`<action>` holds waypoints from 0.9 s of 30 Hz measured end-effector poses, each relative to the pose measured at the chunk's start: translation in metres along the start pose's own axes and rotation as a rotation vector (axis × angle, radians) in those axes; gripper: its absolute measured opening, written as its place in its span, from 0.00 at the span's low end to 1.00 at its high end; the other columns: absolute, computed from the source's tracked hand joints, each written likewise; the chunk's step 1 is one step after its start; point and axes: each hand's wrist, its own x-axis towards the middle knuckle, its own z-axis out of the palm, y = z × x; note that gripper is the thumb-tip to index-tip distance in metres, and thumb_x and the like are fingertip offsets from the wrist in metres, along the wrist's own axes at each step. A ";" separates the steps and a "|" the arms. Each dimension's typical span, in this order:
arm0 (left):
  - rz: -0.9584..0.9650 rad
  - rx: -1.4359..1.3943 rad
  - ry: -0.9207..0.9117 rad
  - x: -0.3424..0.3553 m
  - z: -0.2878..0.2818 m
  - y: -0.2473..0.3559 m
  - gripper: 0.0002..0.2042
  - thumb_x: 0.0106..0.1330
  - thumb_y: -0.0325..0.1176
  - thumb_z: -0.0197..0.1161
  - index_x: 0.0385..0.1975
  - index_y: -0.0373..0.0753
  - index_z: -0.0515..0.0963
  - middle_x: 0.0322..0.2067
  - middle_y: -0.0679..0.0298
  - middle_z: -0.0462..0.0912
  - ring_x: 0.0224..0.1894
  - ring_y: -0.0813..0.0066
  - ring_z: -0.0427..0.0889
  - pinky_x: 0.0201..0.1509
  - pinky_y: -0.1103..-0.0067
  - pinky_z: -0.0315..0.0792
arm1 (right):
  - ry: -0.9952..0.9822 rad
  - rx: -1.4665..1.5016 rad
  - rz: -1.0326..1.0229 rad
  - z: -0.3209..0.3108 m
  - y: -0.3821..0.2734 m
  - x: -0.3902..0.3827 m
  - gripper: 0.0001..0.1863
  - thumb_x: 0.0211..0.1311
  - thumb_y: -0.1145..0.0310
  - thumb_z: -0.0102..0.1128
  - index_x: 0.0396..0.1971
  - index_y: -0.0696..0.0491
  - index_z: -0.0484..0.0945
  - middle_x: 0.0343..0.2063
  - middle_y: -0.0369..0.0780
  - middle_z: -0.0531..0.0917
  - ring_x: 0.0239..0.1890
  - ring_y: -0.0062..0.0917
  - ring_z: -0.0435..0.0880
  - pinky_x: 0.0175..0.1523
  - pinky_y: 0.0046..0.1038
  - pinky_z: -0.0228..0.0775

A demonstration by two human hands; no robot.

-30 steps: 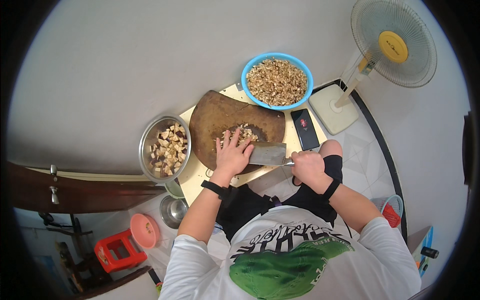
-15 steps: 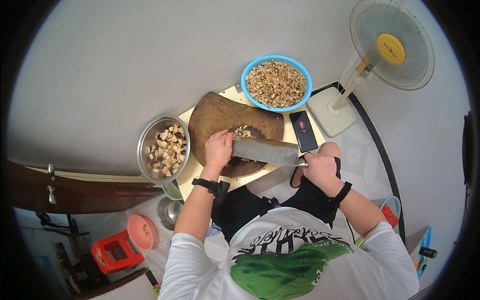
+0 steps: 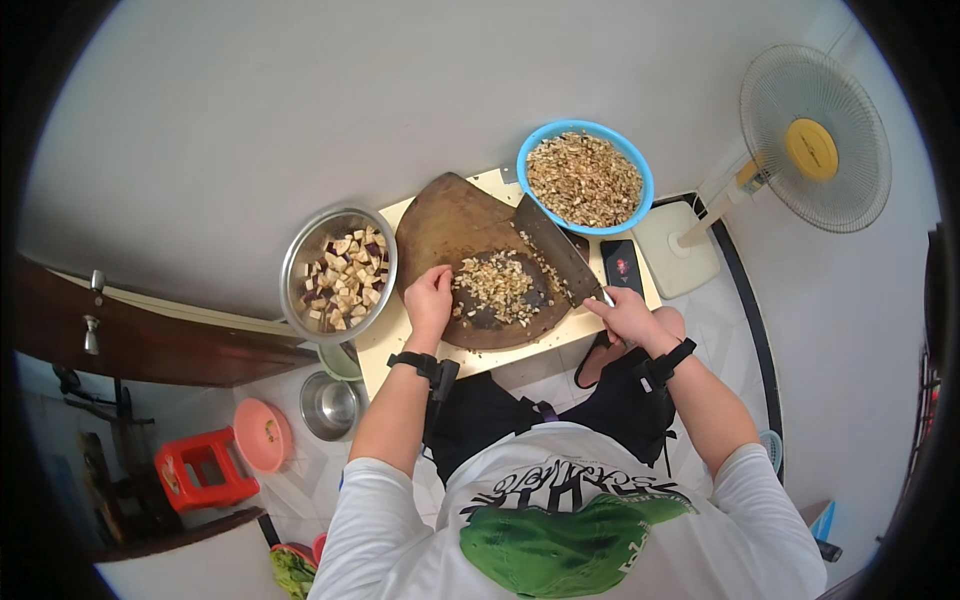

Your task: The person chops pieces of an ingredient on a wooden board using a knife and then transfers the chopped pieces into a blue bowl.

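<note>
My right hand grips the handle of a cleaver, its broad dark blade slanting away across the right side of the round wooden chopping board. Chopped bits cling along the blade. A loose pile of finely chopped pale and brown bits lies on the board, left of the blade. Beside the pile's left edge is my left hand, fingers drawn together; anything between them is hidden. At the left, a steel bowl holds eggplant cubes. A blue basin behind the board is full of chopped bits.
The board sits on a small cream table, with a black phone at its right edge. A standing fan rises at the right. On the floor at left are a red stool, a pink basin and a steel bowl.
The cleaver has swung from lying crosswise over the board to slanting away at its right, uncovering the spread pile. My left hand has come off the blade's tip. The view has shifted slightly.
</note>
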 end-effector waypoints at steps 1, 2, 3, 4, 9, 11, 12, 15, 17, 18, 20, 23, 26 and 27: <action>-0.009 -0.001 0.008 -0.003 0.000 -0.001 0.09 0.65 0.35 0.65 0.40 0.40 0.87 0.31 0.55 0.87 0.34 0.57 0.86 0.43 0.69 0.79 | -0.012 0.024 -0.003 0.000 0.000 0.002 0.20 0.68 0.56 0.63 0.33 0.61 0.80 0.12 0.37 0.78 0.10 0.22 0.77 0.16 0.27 0.68; -0.024 -0.050 0.008 -0.006 0.000 -0.002 0.10 0.66 0.34 0.64 0.42 0.40 0.86 0.33 0.55 0.87 0.35 0.56 0.86 0.44 0.69 0.79 | -0.025 0.048 -0.005 0.000 0.000 0.005 0.20 0.68 0.55 0.63 0.32 0.62 0.80 0.12 0.37 0.77 0.10 0.22 0.77 0.16 0.27 0.68; -0.039 -0.102 0.005 -0.008 0.000 -0.003 0.10 0.67 0.33 0.62 0.45 0.40 0.85 0.34 0.55 0.87 0.36 0.56 0.86 0.46 0.68 0.79 | -0.031 0.038 -0.006 -0.002 0.003 0.010 0.20 0.68 0.55 0.63 0.32 0.62 0.80 0.12 0.37 0.77 0.10 0.22 0.77 0.16 0.27 0.68; -0.048 -0.105 0.012 -0.010 0.001 -0.005 0.10 0.67 0.33 0.62 0.45 0.40 0.85 0.34 0.55 0.87 0.36 0.56 0.86 0.46 0.68 0.79 | -0.027 0.003 -0.010 -0.004 0.008 0.016 0.20 0.68 0.56 0.63 0.32 0.62 0.80 0.12 0.37 0.77 0.10 0.22 0.77 0.16 0.27 0.68; 0.106 0.021 0.027 -0.019 0.005 -0.011 0.12 0.69 0.29 0.57 0.48 0.39 0.83 0.46 0.56 0.85 0.52 0.56 0.81 0.59 0.68 0.74 | -0.115 -0.046 -0.007 -0.012 0.008 0.025 0.21 0.70 0.56 0.62 0.24 0.58 0.74 0.10 0.35 0.73 0.08 0.21 0.73 0.16 0.28 0.64; 0.134 0.014 0.056 -0.023 0.010 -0.011 0.12 0.69 0.29 0.57 0.49 0.39 0.82 0.48 0.56 0.85 0.53 0.56 0.80 0.60 0.68 0.72 | -0.154 -0.001 0.046 -0.012 0.010 0.026 0.23 0.70 0.56 0.62 0.20 0.57 0.73 0.09 0.35 0.72 0.09 0.21 0.72 0.16 0.28 0.63; 0.170 0.009 0.076 -0.025 0.013 -0.011 0.13 0.69 0.29 0.57 0.50 0.39 0.81 0.50 0.56 0.84 0.55 0.56 0.79 0.62 0.67 0.71 | -0.161 -0.010 0.045 -0.010 0.014 0.027 0.23 0.70 0.56 0.62 0.20 0.57 0.73 0.09 0.35 0.72 0.09 0.21 0.72 0.16 0.28 0.63; 0.147 -0.005 0.068 -0.028 0.023 -0.007 0.15 0.70 0.30 0.56 0.54 0.39 0.80 0.53 0.56 0.82 0.58 0.56 0.78 0.65 0.67 0.69 | -0.167 0.098 0.097 -0.002 0.020 0.022 0.23 0.70 0.59 0.61 0.17 0.57 0.72 0.09 0.35 0.71 0.08 0.22 0.71 0.16 0.28 0.65; 0.130 -0.035 0.029 -0.027 0.026 -0.004 0.17 0.71 0.32 0.55 0.57 0.39 0.78 0.57 0.55 0.80 0.63 0.56 0.75 0.69 0.67 0.66 | -0.168 0.127 0.109 0.004 0.026 0.018 0.23 0.70 0.59 0.61 0.16 0.56 0.72 0.09 0.35 0.71 0.08 0.21 0.71 0.16 0.28 0.65; 0.127 -0.034 0.030 -0.024 0.028 -0.002 0.17 0.71 0.32 0.55 0.57 0.39 0.78 0.57 0.55 0.80 0.63 0.56 0.75 0.69 0.67 0.66 | -0.163 0.163 0.119 0.007 0.029 0.016 0.23 0.70 0.59 0.61 0.16 0.56 0.72 0.09 0.35 0.71 0.08 0.21 0.71 0.16 0.28 0.65; 0.151 0.010 0.026 -0.019 0.033 0.001 0.18 0.72 0.34 0.54 0.60 0.38 0.76 0.60 0.54 0.78 0.66 0.56 0.72 0.73 0.66 0.62 | -0.165 0.171 0.133 0.015 0.032 0.011 0.23 0.70 0.59 0.61 0.17 0.57 0.72 0.09 0.35 0.72 0.08 0.21 0.71 0.16 0.28 0.65; 0.211 0.064 0.005 -0.014 0.041 -0.002 0.20 0.73 0.36 0.53 0.62 0.38 0.73 0.63 0.53 0.75 0.68 0.55 0.70 0.76 0.65 0.58 | -0.170 0.218 0.159 0.029 0.037 0.003 0.19 0.70 0.60 0.62 0.21 0.57 0.74 0.09 0.34 0.71 0.09 0.21 0.72 0.15 0.27 0.65; 0.232 0.087 -0.021 -0.008 0.046 0.002 0.20 0.74 0.38 0.53 0.63 0.38 0.73 0.64 0.53 0.74 0.69 0.54 0.68 0.76 0.64 0.57 | -0.175 0.307 0.156 0.048 0.038 -0.003 0.16 0.70 0.61 0.62 0.27 0.57 0.75 0.10 0.34 0.71 0.09 0.21 0.71 0.15 0.28 0.64; 0.230 0.083 -0.022 -0.007 0.048 0.004 0.20 0.74 0.38 0.53 0.63 0.38 0.73 0.64 0.53 0.74 0.69 0.54 0.68 0.76 0.64 0.57 | -0.184 0.324 0.171 0.055 0.040 -0.003 0.15 0.70 0.62 0.62 0.29 0.57 0.73 0.11 0.34 0.70 0.08 0.21 0.69 0.15 0.28 0.63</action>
